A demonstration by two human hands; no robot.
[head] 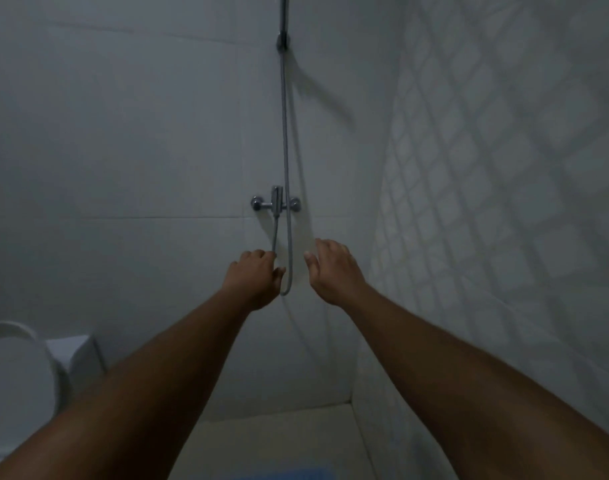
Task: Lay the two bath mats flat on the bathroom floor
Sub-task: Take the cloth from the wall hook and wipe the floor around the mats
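Observation:
A strip of a blue bath mat (285,474) shows at the very bottom edge, lying on the pale floor (279,434); the rest of it is cut off. No second mat is in view. Both my arms reach forward at chest height toward the tiled wall. My left hand (256,277) has its fingers curled in, with nothing visible in it; the shower hose (285,150) runs behind it. My right hand (334,268) is beside it with fingers apart and holds nothing.
A chrome shower mixer (276,202) sits on the wall straight ahead, its hose looping down between my hands. A white toilet (22,368) with its lid up stands at the lower left. A wall with a diamond tile pattern (486,185) closes the right side.

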